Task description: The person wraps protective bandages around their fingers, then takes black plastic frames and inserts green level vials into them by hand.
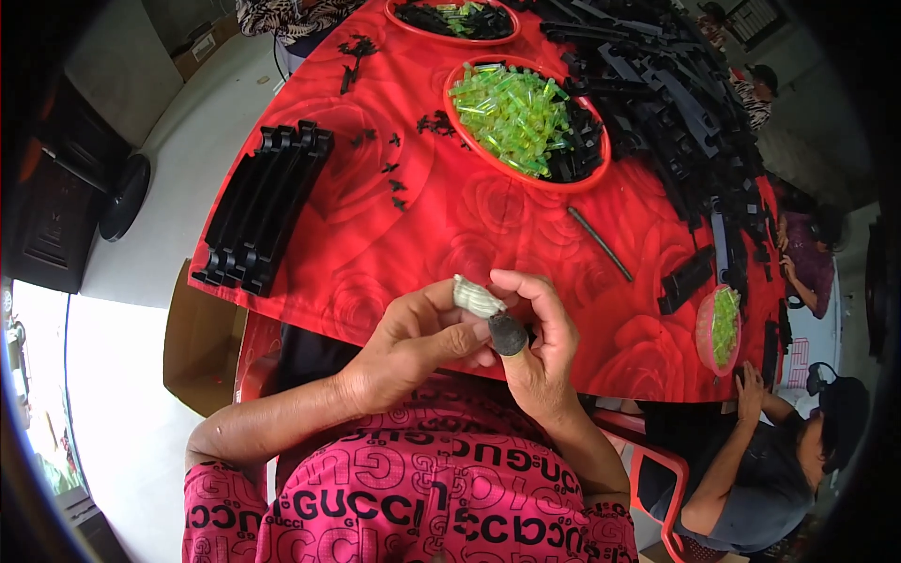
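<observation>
Both my hands meet in front of my body, just above the near edge of the red cloth. My left hand (404, 342) is closed, its index finger wrapped in a white ribbed finger cover (477, 296). A black finger cover (508, 335) sits on the thumb of my right hand (544, 342), whose fingers curl toward the left ones. The left thumb touches this black cover. Whatever lies between the fingertips is hidden. Beyond my hands, to the right, a thin dark rod (601, 244) lies on the cloth.
Long black plastic parts (263, 206) lie side by side at left. A red basin (601, 169) holds yellow-green clear tubes and black pieces; another basin (507, 39) stands behind. Black parts (657, 84) heap at far right. A pink basket (704, 342) is near a co-worker (760, 469).
</observation>
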Available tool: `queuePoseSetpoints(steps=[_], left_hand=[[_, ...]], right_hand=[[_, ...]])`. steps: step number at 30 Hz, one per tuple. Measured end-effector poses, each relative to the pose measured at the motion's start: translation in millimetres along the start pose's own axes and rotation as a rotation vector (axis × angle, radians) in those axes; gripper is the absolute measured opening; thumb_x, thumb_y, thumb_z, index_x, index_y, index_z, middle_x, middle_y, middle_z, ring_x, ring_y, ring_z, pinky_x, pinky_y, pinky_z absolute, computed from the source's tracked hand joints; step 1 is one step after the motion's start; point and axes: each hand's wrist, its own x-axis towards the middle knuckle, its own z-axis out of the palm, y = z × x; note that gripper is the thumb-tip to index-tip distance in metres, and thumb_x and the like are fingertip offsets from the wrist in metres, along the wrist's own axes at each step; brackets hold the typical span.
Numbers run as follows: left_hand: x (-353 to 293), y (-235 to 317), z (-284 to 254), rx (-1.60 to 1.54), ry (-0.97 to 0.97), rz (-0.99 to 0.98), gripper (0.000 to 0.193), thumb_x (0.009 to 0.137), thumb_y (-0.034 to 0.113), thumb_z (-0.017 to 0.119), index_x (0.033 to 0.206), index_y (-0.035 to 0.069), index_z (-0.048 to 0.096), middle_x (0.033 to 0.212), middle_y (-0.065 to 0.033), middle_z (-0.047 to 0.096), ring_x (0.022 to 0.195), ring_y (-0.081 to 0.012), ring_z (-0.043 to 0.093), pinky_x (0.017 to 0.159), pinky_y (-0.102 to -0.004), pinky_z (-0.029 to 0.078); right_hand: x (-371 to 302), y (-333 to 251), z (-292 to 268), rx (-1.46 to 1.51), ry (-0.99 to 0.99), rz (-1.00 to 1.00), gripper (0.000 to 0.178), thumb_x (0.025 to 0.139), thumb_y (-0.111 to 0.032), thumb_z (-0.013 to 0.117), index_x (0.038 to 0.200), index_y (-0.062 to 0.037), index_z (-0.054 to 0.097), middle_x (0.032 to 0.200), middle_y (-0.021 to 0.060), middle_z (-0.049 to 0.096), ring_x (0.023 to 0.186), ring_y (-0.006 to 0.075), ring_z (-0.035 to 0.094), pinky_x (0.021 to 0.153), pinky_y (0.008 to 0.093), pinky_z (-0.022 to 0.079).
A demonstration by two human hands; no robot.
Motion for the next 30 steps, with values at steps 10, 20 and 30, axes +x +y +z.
queuePoseSetpoints(steps=[10, 20, 30], left_hand=[[1, 5, -17, -0.215, -0.105, -0.158, 0.045, 0.095, 0.007, 0.073, 0.137, 0.003, 0.058, 0.113, -0.006, 0.071, 0.094, -0.0104, 0.069, 0.087, -0.025, 0.058], [-3, 15, -18, -0.098, -0.21, -0.196, 0.035, 0.09, -0.003, 0.074, 0.124, 0.0, 0.063, 0.102, -0.005, 0.069, 0.084, -0.009, 0.067, 0.074, -0.0231, 0.056], [-2, 7, -16, -0.123, -0.208, -0.261, 0.032, 0.09, 0.002, 0.077, 0.118, 0.002, 0.062, 0.092, -0.0017, 0.065, 0.075, -0.0082, 0.061, 0.068, -0.0231, 0.051]], right_hand=[[0, 0, 2, -0.026, 0.006, -0.068, 0.044, 0.094, -0.029, 0.075, 0.124, 0.0008, 0.062, 0.111, 0.0079, 0.062, 0.094, 0.0126, 0.059, 0.081, 0.0266, 0.048], [-1, -15, -1, -0.088, -0.103, -0.168, 0.051, 0.084, -0.03, 0.085, 0.12, 0.0002, 0.065, 0.114, 0.0135, 0.065, 0.101, 0.0253, 0.063, 0.08, 0.0335, 0.057], [-5, -15, 4, -0.068, -0.077, -0.178, 0.048, 0.084, -0.03, 0.085, 0.118, -0.0011, 0.067, 0.113, 0.0142, 0.066, 0.099, 0.0271, 0.063, 0.084, 0.0365, 0.051]])
